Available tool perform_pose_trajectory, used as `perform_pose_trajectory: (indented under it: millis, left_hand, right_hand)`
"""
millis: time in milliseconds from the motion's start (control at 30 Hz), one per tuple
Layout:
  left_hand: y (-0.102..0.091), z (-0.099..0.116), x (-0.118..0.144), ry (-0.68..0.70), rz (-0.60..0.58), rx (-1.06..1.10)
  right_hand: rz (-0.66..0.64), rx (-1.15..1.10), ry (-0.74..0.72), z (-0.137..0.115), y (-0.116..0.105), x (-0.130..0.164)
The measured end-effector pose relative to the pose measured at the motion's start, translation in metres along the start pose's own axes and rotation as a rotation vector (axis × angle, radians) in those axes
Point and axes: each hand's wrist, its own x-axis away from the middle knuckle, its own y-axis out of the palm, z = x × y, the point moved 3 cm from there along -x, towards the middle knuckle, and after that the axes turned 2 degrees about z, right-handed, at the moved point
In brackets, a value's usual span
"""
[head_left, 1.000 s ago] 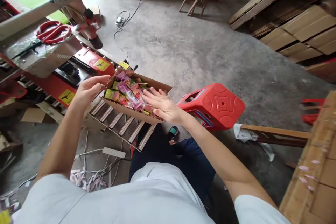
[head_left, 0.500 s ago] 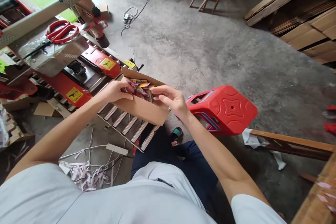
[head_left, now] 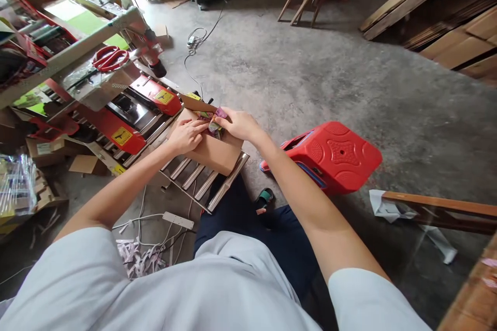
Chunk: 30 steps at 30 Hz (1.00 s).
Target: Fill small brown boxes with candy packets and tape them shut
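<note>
The cardboard box (head_left: pixel 212 150) sits on the metal rollers (head_left: pixel 194 176) at the near end of the red machine (head_left: pixel 116 124). The left hand (head_left: pixel 188 135) lies flat and open on its near flap, gripping nothing. The right hand (head_left: pixel 238 124) presses fingers down on the colourful packets (head_left: pixel 214 123) showing in the gap, with a red stool (head_left: pixel 337 155) lying to the right.
</note>
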Motion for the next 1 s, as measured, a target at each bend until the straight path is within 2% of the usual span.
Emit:
perform_pose_trajectory:
  millis: [100,167,233,267,367,433,533,633,700,767,833,900,933,1000]
  left_hand:
    - [0.003,0.009,-0.002,-0.030,0.076,-0.054]
    - [0.000,0.013,0.003,-0.047,0.214,-0.039]
    - [-0.003,0.016,0.009,0.013,0.328,-0.009]
    - [-0.004,0.018,0.011,0.070,0.333,0.002]
    - [-0.001,0.019,0.011,0.194,0.172,0.016]
    - [0.001,0.017,0.004,0.187,0.064,0.023]
    - [0.005,0.016,-0.011,0.149,-0.007,0.001]
    - [0.010,0.012,-0.022,0.038,-0.057,-0.060]
    - [0.012,0.007,-0.019,-0.054,-0.080,-0.095]
    - [0.012,0.007,-0.006,-0.059,-0.021,-0.090]
    - [0.009,0.013,0.014,0.014,0.140,-0.043]
    - [0.007,0.023,0.035,0.022,0.320,-0.011]
    - [0.008,0.029,0.043,0.006,0.369,-0.006]
    - [0.013,0.044,0.051,-0.012,0.368,0.001]
  right_hand:
    - [0.113,0.194,0.133,-0.007,0.007,0.001]
    - [0.128,0.277,0.180,-0.013,0.015,0.000]
    - [0.151,0.331,0.186,-0.019,0.023,-0.001]
    - [0.168,0.348,0.176,-0.021,0.024,-0.001]
    - [0.151,0.366,0.134,-0.020,0.017,-0.003]
    - [0.033,0.334,0.085,-0.012,0.007,-0.004]
    - [-0.152,0.124,-0.096,0.001,-0.004,0.000]
    - [-0.176,-0.054,-0.291,0.007,0.006,0.019]
    - [-0.115,0.000,-0.303,0.011,0.025,0.035]
    - [-0.035,0.078,-0.256,0.014,0.044,0.048]
    - [0.024,0.088,-0.230,0.016,0.056,0.055]
    - [0.072,0.069,-0.223,0.017,0.060,0.059]
    - [0.096,0.063,-0.222,0.016,0.061,0.062]
    - [0.153,0.057,-0.210,0.012,0.062,0.070]
